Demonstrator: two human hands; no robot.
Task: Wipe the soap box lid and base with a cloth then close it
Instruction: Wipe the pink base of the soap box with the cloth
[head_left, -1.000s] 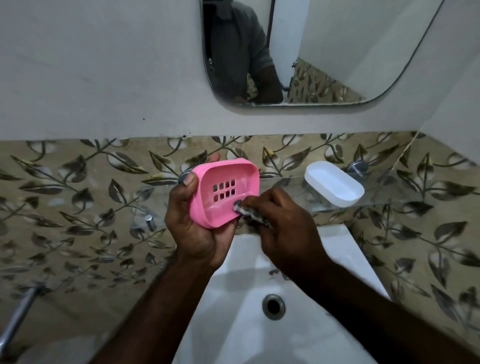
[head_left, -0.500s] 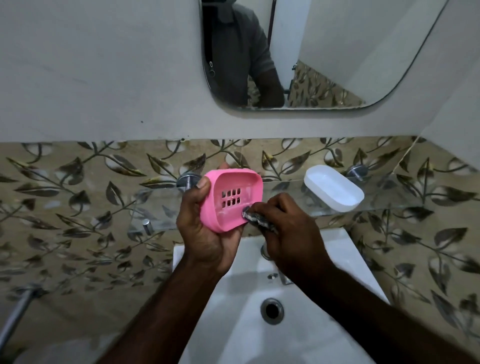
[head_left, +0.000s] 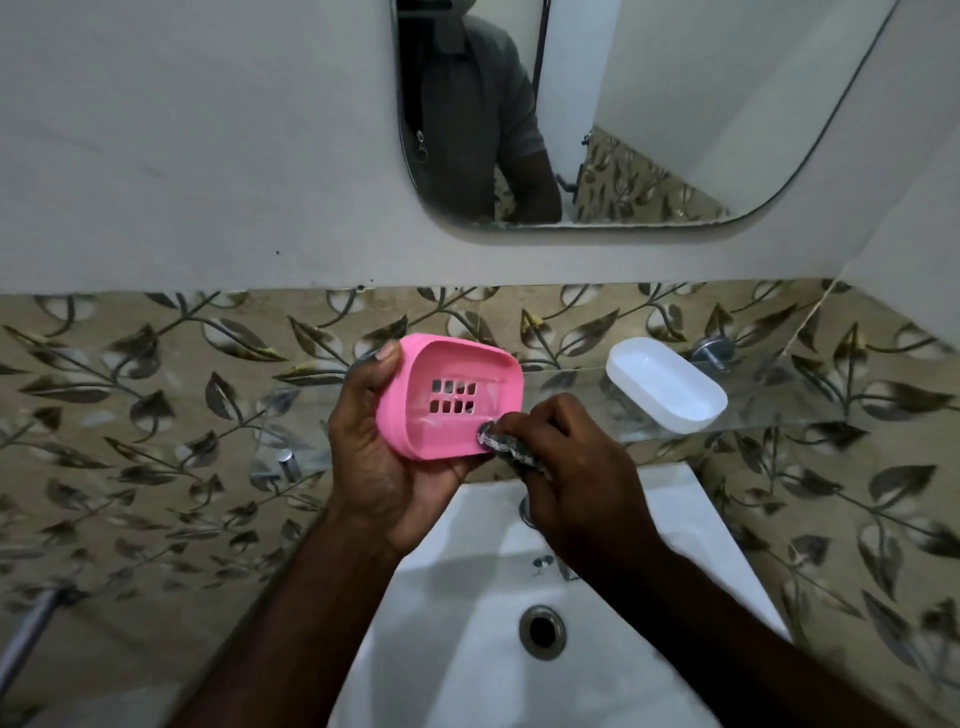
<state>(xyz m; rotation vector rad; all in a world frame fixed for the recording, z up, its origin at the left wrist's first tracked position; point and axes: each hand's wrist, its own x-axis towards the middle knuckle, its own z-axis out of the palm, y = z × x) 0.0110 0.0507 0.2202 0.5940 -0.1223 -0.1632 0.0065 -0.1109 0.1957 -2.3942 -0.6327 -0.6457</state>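
Nearest the camera, a white ceramic sink (head_left: 457, 613) with a round metal drain (head_left: 542, 632) fills the lower middle, both forearms crossing above it. The left hand (head_left: 384, 467) is curled closed around the pink soap box base (head_left: 447, 400), palm under its lower left side and the thumb pressed along its upper left rim, holding it up over the back of the sink. The base is smooth, glossy plastic, a rounded rectangle with a raised lip and two rows of small square drain slots in its floor; its open inside is tilted toward the camera, and its long axis runs roughly left to right, slightly rising to the left. Pale streaks of residue show on the inner floor near the slots. The right hand (head_left: 566, 467) is bunched tight on a small, crumpled dark grey cloth (head_left: 501, 444), fingertips pinched together and pressing the cloth into the lower right inner corner of the base. Farther back and to the right, the white soap box lid (head_left: 665, 384) lies on a clear glass shelf (head_left: 779, 410), hollow side up, apart from the base; it is a smooth oval-cornered tray whose long axis slants from upper left to lower right. Behind the shelf the wall is tiled in beige with a dark leaf-and-vine pattern (head_left: 156, 395), then plain pale plaster above. Farthest up, a round-cornered mirror (head_left: 675, 130) reflects a person's grey-shirted torso.
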